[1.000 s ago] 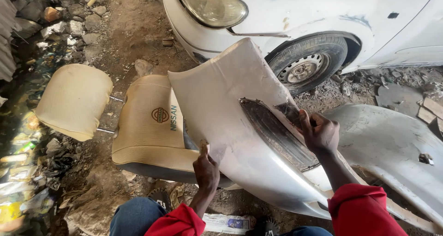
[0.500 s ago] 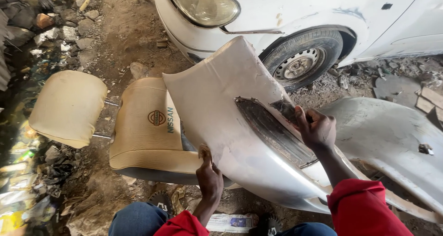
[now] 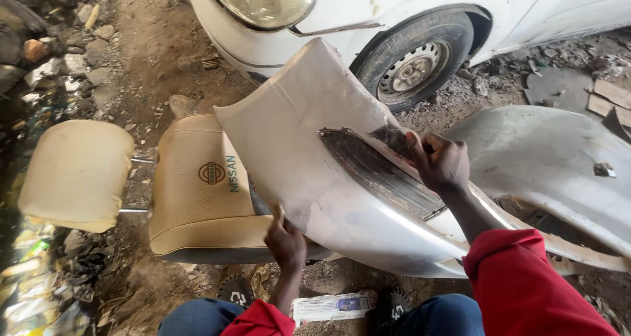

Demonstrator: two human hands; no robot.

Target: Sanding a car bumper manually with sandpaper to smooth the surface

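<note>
A white, scuffed car bumper panel lies tilted across my lap and a tan car seat. My left hand grips the panel's lower edge from underneath, fingers wrapped over the rim. My right hand presses a dark piece of abrasive paper against the panel, at the top of a dark, worn elongated recess. Red sleeves cover both of my arms, and my blue-trousered knees show at the bottom.
A tan car seat with a detached-looking headrest lies on the dirt to the left. A white car with its front wheel stands behind. Another grey body panel lies at right. Rubble and litter line the left edge.
The view has shifted slightly. My right hand with the abrasive paper stays at the top of the recess, moved only a little; my left hand keeps its grip on the lower edge.
</note>
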